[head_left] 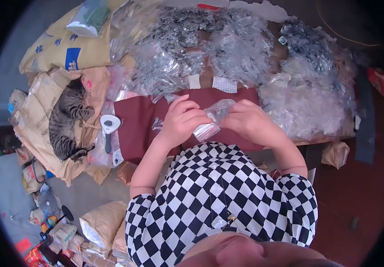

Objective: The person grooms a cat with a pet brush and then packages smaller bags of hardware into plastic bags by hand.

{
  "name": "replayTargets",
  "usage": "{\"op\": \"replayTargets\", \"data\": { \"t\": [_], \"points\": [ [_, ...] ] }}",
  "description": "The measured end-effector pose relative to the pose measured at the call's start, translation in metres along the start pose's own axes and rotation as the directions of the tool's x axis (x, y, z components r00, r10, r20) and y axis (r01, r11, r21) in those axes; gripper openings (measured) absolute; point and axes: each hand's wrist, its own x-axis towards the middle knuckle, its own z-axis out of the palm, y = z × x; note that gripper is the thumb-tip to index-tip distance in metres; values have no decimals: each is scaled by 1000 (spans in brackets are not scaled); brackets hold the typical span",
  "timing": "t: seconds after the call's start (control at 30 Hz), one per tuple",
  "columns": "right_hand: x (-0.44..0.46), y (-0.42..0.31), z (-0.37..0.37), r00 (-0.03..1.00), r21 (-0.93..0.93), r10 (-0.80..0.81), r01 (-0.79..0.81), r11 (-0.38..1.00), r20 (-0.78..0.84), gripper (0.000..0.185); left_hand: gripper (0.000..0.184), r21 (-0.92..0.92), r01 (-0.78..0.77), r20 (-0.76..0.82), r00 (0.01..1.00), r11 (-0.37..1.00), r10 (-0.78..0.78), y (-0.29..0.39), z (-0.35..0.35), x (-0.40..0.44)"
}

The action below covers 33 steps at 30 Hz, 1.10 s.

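Note:
My left hand (183, 120) is closed at the left side of a clear plastic bag (219, 111), its fingertips curled against it. On the other side, my right hand (250, 123) pinches the same bag, with the thumb and fingers together. Just below the fingers, close to my shirt, shows a small stack of flat clear bags with reddish stripes (206, 131); whether a hand grips it too I cannot tell. Both hands are over a dark red cloth (138, 122) at the table's front edge. A small clear packet (157, 124) lies on the cloth, left of my left hand.
Heaps of small filled clear packets (241, 44) cover the table's back, with another pile (307, 98) at right. Two pale paper pieces lie behind the cloth. At left, a tabby cat (67, 120) lies on brown paper sacks, beside a white-headed tool with a grey handle (108, 129).

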Motion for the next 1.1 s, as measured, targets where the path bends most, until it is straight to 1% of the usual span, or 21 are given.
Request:
{"op": "replayTargets", "data": {
  "t": [0.03,0.1,0.13,0.2,0.23,0.3,0.37,0.4,0.43,0.47,0.5,0.57,0.63,0.73,0.77,0.8,0.87,0.93,1.0,1.07,1.1],
  "points": [
    [0,-3,-7,999,-127,-40,36,991,-35,15,20,-7,-10,-2,1000,1000,10,2,0,6],
    [0,2,-11,992,-213,-89,68,975,-87,19,19,115,-55,6,998,992,55,5,1,18],
    [-1,15,-6,999,-200,-47,41,979,-25,15,19,92,-81,4,997,992,81,3,7,22],
    [-12,42,-3,996,-240,39,-20,971,75,8,18,140,-18,137,991,990,-1,-7,23,30],
    [-19,48,0,998,-270,62,-56,961,15,9,21,115,41,195,979,993,-63,-9,28,32],
    [-32,58,-5,993,-173,116,-117,978,-17,9,36,196,115,79,988,974,-132,-17,45,15],
    [-54,73,-14,968,-140,228,-242,960,-107,9,38,131,358,32,931,925,-364,-21,66,-11],
    [-64,84,-18,935,-79,305,-323,943,-182,9,41,105,424,102,895,899,-434,-27,79,-29],
    [-73,103,-31,932,-75,319,-336,939,-175,9,43,52,458,266,850,888,-454,-37,94,-46],
    [-89,112,-32,838,118,486,-472,874,-249,12,44,5,474,414,800,880,-433,-44,107,-75],
    [-103,122,-40,715,320,641,-560,764,-280,15,48,47,449,476,775,892,-415,-45,120,-100],
    [-130,139,-64,479,487,749,-570,662,-457,16,61,91,397,602,708,913,-368,-38,126,-121],
    [-166,165,-100,303,435,706,-614,658,-640,17,70,144,383,651,657,912,-379,-36,130,-137],
    [-216,232,-150,78,500,611,-498,708,-788,17,71,210,394,709,569,895,-416,-34,142,-140],
    [-228,242,-159,-23,524,592,-495,694,-806,17,71,212,397,709,566,893,-420,-35,147,-149],
    [-243,259,-164,-18,528,599,-494,691,-801,17,65,218,387,718,559,896,-415,-38,152,-157],
    [-292,309,-153,-153,600,627,-527,602,-764,20,60,228,387,727,543,893,-421,-41,158,-163],
    [-397,408,-110,-122,434,597,-801,412,-793,36,45,119,347,673,661,930,-332,-41,159,-164],
    [-435,431,-68,-350,551,695,-831,79,-628,50,37,76,439,649,660,895,-379,-36,154,-156],
    [-500,481,-30,-472,609,675,-792,-43,-567,63,29,36,520,630,651,853,-424,-37,151,-149],
    [-508,492,-24,-508,608,576,-793,-23,-641,64,22,92,543,641,609,835,-467,-39,150,-148]
  ]
}}
